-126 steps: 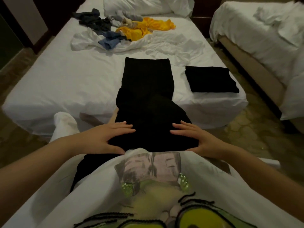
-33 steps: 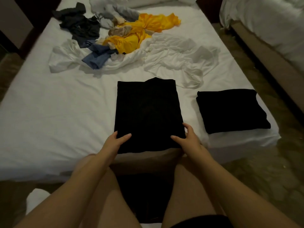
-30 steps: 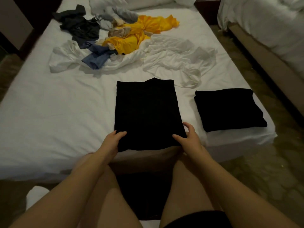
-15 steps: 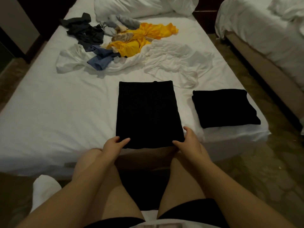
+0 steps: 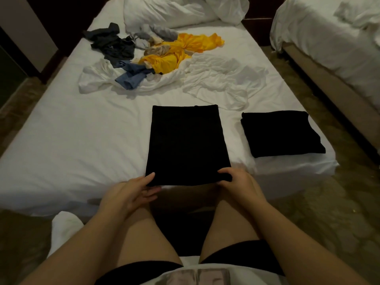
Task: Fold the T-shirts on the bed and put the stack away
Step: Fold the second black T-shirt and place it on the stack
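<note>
Bare sheet point(image 5: 82, 140) left of black T-shirt point(image 5: 186, 145); folded stack point(image 5: 281, 133) right; clothes pile point(image 5: 164, 58) beyond.

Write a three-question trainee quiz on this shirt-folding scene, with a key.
1. True or false: both the left hand and the right hand hold near corners of the flat half-folded black T-shirt.
2. The small folded black T-shirt lies: A) to its right B) to its left C) on top of it.
3. Fill in: the brightest garment in the crumpled clothes pile is ____.
Key: 1 true; 2 A; 3 yellow.
</note>
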